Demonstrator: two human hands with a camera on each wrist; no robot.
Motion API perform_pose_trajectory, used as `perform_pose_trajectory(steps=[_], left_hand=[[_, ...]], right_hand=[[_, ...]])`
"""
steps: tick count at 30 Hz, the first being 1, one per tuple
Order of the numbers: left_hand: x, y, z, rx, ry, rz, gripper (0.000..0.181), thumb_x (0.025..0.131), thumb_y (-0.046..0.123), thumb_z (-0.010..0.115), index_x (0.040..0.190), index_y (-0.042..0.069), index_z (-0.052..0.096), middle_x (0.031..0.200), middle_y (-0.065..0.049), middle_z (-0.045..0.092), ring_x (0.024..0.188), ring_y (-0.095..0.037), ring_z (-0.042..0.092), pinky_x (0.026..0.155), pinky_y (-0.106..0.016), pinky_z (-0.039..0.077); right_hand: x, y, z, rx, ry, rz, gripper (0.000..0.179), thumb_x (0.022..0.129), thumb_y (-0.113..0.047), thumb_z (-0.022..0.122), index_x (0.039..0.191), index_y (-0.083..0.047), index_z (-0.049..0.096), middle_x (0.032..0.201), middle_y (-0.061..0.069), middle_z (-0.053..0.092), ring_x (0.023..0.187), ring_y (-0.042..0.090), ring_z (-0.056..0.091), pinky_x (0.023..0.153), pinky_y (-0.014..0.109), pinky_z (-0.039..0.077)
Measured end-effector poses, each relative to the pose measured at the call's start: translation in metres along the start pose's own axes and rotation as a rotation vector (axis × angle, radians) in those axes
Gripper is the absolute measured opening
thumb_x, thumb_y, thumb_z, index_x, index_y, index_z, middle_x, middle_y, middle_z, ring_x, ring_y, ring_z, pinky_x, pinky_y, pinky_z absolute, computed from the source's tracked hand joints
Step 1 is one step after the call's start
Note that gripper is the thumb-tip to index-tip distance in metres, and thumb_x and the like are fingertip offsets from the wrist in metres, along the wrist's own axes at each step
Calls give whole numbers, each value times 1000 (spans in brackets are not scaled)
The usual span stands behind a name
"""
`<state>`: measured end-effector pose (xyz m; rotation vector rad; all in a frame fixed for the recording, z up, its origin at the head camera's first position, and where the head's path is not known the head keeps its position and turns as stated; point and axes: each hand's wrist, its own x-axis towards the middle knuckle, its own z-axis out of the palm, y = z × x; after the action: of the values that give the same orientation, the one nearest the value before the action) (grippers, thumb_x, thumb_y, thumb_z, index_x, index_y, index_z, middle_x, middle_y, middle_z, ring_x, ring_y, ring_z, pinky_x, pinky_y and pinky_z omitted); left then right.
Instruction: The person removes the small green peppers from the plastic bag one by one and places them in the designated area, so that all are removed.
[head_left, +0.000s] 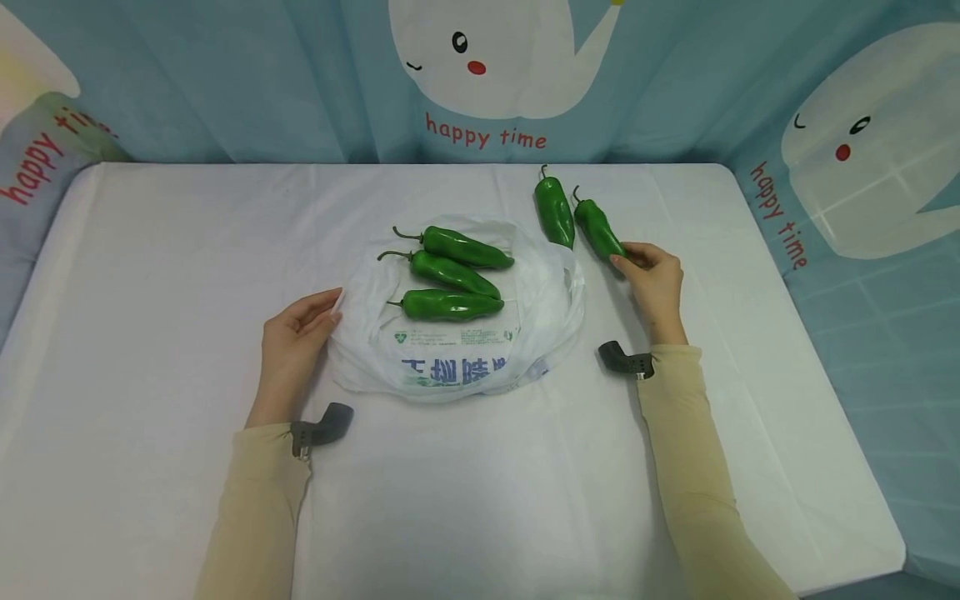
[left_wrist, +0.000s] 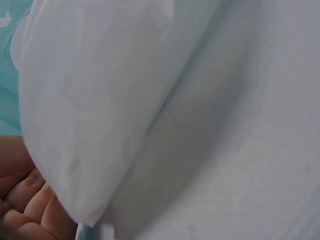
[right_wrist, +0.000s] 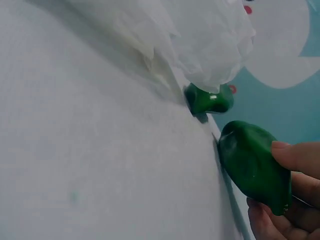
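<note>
A white plastic bag (head_left: 551,321) with blue print lies spread on the table, and three green peppers rest within its ring of crumpled edges: an upper one (head_left: 465,247), a middle one (head_left: 453,273) and a lower one (head_left: 450,306). At the bag's left edge, my left hand (head_left: 296,337) pinches the plastic between thumb and fingers. My right hand (head_left: 656,283) grips another green pepper (head_left: 597,229) by its blunt end, the stem pointing away. In the right wrist view thumb and fingers press that pepper (right_wrist: 255,165) from both sides. One more pepper (head_left: 555,208) lies just left of it, its near end against the bag.
A white cloth covers the table (head_left: 465,483). Behind and to the right hangs a blue curtain (head_left: 300,83) with whale prints, close to the table's far edge. Dark wrist cameras (head_left: 322,425) jut inward from both beige sleeves.
</note>
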<state>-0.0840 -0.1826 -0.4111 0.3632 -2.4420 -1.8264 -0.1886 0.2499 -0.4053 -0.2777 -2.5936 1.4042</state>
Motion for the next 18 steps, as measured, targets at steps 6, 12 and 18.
perform_pose_trajectory(steps=[6,12,18], left_hand=[[0,0,-1,1,-2,-2,35,92,5,61,125,-2,58,126,-19,58,106,-4,59,86,-10,46],[1,-1,-1,-2,2,-11,35,91,6,62,126,-1,58,126,-18,58,104,-3,59,86,-10,46],[1,0,0,-23,4,-24,36,91,6,62,126,-1,58,126,-19,58,103,-1,59,86,-10,46]], right_hand=[[9,-5,10,79,0,45,36,84,-19,73,111,5,67,91,2,67,77,2,56,67,17,44],[16,-10,21,133,14,19,33,82,-15,74,107,5,68,89,3,65,73,4,55,60,16,41],[21,-10,26,209,6,54,36,81,-16,76,109,4,67,97,6,66,81,7,58,65,18,43]])
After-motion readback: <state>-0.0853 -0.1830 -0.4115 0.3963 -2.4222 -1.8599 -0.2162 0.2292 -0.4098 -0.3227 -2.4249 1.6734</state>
